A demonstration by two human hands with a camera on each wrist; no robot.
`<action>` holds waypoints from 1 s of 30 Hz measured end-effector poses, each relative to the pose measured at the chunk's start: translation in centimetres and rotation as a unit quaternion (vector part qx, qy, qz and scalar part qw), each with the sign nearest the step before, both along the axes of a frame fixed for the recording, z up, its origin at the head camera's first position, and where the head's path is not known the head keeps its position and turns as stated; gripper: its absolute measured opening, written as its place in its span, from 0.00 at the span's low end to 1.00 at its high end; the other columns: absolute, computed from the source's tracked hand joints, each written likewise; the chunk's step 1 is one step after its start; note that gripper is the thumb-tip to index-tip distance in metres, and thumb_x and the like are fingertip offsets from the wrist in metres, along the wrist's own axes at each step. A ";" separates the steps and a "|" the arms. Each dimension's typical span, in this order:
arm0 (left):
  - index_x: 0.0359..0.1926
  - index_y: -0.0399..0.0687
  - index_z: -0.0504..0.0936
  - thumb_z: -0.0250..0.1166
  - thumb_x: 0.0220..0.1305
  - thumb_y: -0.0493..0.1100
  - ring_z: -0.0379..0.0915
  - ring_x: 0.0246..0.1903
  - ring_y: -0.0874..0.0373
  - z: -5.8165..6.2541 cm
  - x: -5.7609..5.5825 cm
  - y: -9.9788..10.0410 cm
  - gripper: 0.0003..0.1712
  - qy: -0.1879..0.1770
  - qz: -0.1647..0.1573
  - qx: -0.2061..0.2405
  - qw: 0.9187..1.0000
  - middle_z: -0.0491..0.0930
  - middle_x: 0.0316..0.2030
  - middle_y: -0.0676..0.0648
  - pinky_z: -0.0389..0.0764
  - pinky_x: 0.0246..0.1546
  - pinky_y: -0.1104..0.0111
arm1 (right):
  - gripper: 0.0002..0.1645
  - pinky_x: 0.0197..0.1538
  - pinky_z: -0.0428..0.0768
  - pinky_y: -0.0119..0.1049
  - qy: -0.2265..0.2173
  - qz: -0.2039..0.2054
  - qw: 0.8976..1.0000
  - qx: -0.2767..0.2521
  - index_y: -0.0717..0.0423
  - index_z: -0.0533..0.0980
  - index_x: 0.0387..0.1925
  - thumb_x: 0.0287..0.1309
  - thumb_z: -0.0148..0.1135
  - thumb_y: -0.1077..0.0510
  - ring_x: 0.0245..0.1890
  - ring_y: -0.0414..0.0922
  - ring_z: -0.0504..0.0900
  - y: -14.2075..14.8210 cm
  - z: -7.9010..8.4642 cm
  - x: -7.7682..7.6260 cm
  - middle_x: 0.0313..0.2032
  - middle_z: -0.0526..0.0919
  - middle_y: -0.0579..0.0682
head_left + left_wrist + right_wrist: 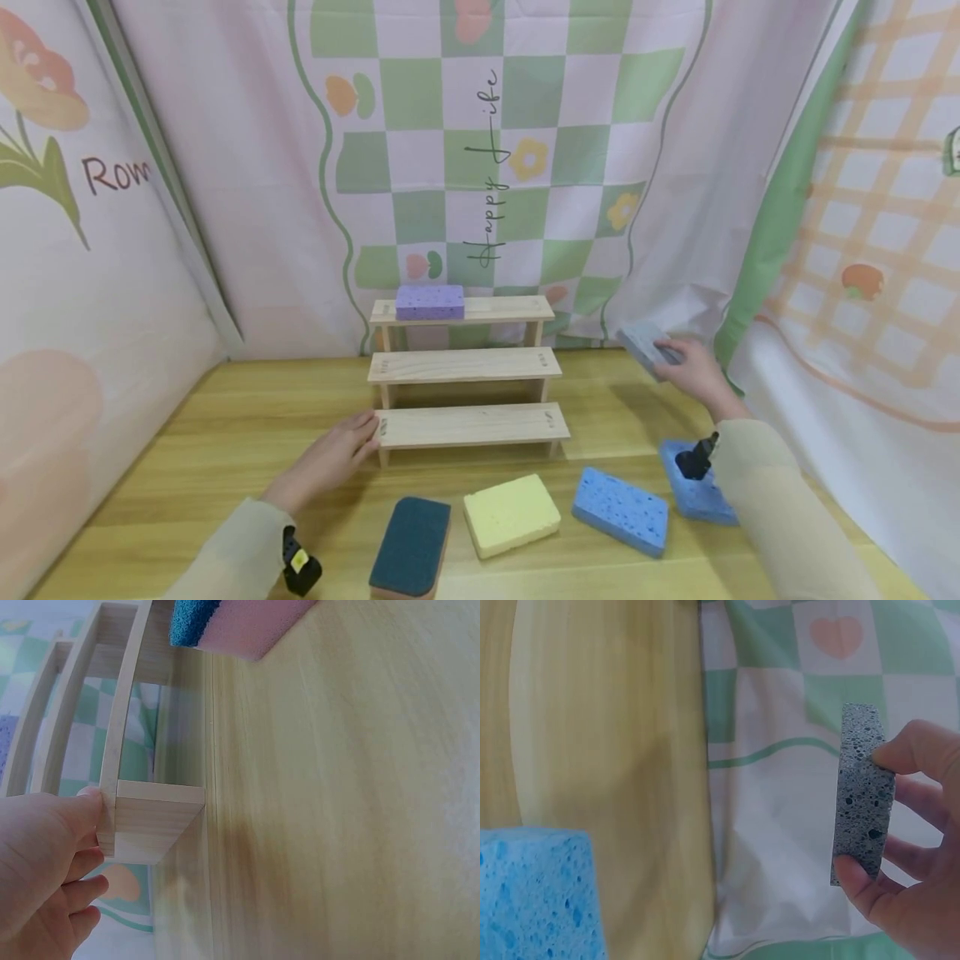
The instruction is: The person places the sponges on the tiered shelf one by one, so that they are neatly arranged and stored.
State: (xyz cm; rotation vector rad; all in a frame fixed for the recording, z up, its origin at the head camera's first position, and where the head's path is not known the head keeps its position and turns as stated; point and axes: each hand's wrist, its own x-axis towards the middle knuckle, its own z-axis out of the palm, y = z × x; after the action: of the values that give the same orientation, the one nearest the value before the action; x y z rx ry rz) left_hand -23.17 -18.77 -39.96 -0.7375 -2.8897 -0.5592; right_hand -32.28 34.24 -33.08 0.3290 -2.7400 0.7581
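My right hand (693, 371) pinches a grey sponge (641, 346) by its edges, above the table to the right of a three-step wooden shelf (468, 425). The right wrist view shows this sponge (861, 795) edge-on, full of pores, between thumb and fingers. My left hand (337, 454) grips the left end of the shelf's lowest board. In the left wrist view, the thumb of that hand (45, 862) lies against the board (116, 735) with the other fingers below it. A purple sponge (430, 302) lies at the left on the top step.
Along the front of the table (187, 500) lie a dark green scouring sponge (411, 546) with a pink underside, a yellow sponge (512, 515) and a blue sponge (621, 510). Another blue sponge (697, 492) is partly behind my right forearm. Patterned curtains (510, 167) enclose the back and sides.
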 end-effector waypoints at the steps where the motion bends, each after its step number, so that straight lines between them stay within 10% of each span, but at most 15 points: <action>1: 0.63 0.29 0.63 0.51 0.70 0.43 0.54 0.62 0.39 0.0 0.0 0.0 0.27 0.000 0.000 0.000 1.000 0.58 0.63 0.32 0.59 0.60 0.50 | 0.31 0.54 0.60 0.63 0.001 -0.001 1.000 -0.001 0.74 0.66 0.56 0.51 0.60 0.62 0.52 0.70 0.62 -0.2 0.2 0.1 0.53 0.64 0.77; 30: 0.63 0.28 0.63 0.51 0.70 0.43 0.54 0.62 0.39 0.2 0.2 0.1 0.27 -0.001 0.000 0.004 1.000 0.58 0.63 0.32 0.59 0.60 0.50 | 0.30 0.55 0.61 0.62 0.028 0.044 0.998 -0.021 0.65 0.67 0.59 0.52 0.59 0.64 0.59 0.68 0.56 -7.1 5.3 2.0 0.62 0.57 0.70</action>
State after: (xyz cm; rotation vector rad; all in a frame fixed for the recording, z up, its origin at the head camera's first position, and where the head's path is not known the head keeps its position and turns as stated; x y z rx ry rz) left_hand -22.93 -18.63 -39.76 -0.7352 -2.8879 -0.5701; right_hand -30.32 27.15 -27.82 0.4573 -2.6687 0.8155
